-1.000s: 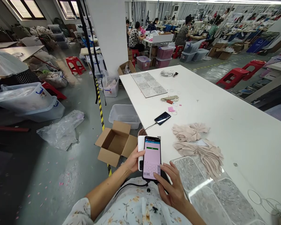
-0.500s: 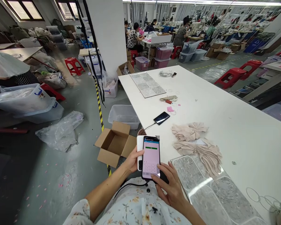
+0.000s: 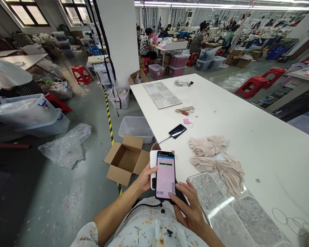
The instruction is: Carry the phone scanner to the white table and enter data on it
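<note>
In my left hand is a smartphone, its lit screen showing a keypad and a green bar. A flat white block, possibly a power bank, sits against the phone's left side in the same grip, and a black cable runs by the phone's lower end. My right hand has its fingers apart, with fingertips at the lower right of the screen; it holds nothing. Right of it, gathered beige fabric pieces lie on the white table, one partly over a grey patterned mat.
A second phone with a cable lies on the table. Farther back are a grey tiled mat and small pink scraps. An open cardboard box and a clear plastic bin stand on the floor at left. People sit working far off.
My right hand's fingertips have lifted slightly and shifted right over the keypad. The left hand still holds the phone. The camera view has tilted up a little.
</note>
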`<state>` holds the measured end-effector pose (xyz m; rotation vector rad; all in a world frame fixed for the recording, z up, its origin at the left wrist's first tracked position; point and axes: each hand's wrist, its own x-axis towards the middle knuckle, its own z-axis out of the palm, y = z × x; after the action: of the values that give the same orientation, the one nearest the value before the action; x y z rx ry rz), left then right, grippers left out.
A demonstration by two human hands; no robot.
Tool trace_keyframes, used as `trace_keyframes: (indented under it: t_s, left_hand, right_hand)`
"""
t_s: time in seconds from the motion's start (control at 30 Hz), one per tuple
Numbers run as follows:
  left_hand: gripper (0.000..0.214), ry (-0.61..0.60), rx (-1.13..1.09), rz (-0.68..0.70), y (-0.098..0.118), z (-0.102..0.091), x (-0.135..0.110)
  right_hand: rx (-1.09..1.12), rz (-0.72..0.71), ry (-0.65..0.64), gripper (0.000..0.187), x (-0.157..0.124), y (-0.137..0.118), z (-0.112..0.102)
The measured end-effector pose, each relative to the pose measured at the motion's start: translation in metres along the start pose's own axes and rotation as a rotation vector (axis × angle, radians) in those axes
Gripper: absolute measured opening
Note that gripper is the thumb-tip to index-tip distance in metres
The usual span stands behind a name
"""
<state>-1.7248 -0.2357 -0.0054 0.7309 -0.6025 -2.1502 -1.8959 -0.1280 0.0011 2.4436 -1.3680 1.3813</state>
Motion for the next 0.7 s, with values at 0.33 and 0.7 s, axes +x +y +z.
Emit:
trace_keyframes:
  t_s: [0.33, 0.7]
  left_hand:
    - [0.055, -0.012, 0.008, 0.0, -0.002, 0.0, -0.001]
    - [0.038, -0.039, 0.025, 0.006, -0.005, -0.002, -0.002]
  right_hand:
    - [-0.015, 0.076, 0.035, 0.033, 0.004, -0.005, -0.001]
    - [0.006, 0.031, -0.063, 0.029, 0.01, -0.007, 0.002]
